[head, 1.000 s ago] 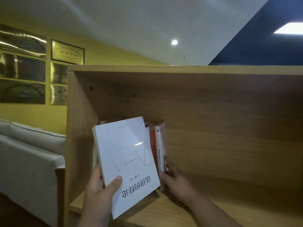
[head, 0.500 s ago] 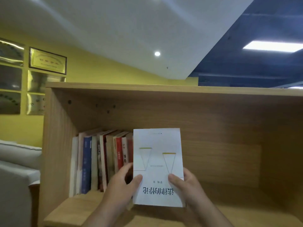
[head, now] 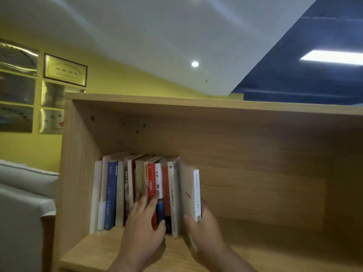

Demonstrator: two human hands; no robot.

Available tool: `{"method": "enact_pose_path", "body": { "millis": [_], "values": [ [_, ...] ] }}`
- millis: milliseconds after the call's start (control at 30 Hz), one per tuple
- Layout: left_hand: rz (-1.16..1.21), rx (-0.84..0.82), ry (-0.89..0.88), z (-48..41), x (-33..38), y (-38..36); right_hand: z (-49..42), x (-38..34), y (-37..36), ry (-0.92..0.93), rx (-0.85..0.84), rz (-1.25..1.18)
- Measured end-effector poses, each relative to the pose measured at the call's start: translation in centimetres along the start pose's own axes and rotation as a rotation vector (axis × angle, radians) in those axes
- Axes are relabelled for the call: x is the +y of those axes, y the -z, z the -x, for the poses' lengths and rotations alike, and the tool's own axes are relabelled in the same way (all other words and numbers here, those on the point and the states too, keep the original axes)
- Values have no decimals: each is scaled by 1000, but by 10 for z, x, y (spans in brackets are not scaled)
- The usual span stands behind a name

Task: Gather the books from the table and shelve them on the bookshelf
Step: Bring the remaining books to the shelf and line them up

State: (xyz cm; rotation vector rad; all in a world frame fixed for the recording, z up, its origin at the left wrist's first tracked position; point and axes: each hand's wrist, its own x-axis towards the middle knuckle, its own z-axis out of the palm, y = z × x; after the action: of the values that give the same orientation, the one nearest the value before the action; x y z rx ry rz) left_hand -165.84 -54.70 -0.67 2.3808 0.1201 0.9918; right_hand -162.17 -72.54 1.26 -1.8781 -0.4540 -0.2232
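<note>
A row of upright books (head: 137,193) stands at the left end of the wooden bookshelf (head: 255,193) compartment. A white book (head: 193,193) stands spine-out at the right end of the row, leaning slightly away from it. My right hand (head: 202,230) grips its lower part, thumb on the left cover and fingers behind. My left hand (head: 143,228) lies flat with spread fingers against the spines of the red and white books in the middle of the row.
The right part of the compartment holds nothing. A white sofa (head: 21,203) stands to the left of the shelf. Framed gold plaques (head: 64,69) hang on the yellow wall above it.
The white book turned from cover-facing to spine-out and went into the shelf beside the row. My left hand let go of it and moved onto the spines of the shelved books.
</note>
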Motion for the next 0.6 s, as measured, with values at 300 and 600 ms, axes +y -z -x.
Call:
{"method": "enact_pose_path", "body": {
  "millis": [300,600],
  "values": [
    [6,64,-11,0,-5,-6,-18,10,-9,8,-323,-10],
    [-7,71,-32,1,-6,-7,-46,31,-14,-58,-291,-43]
  ]
}}
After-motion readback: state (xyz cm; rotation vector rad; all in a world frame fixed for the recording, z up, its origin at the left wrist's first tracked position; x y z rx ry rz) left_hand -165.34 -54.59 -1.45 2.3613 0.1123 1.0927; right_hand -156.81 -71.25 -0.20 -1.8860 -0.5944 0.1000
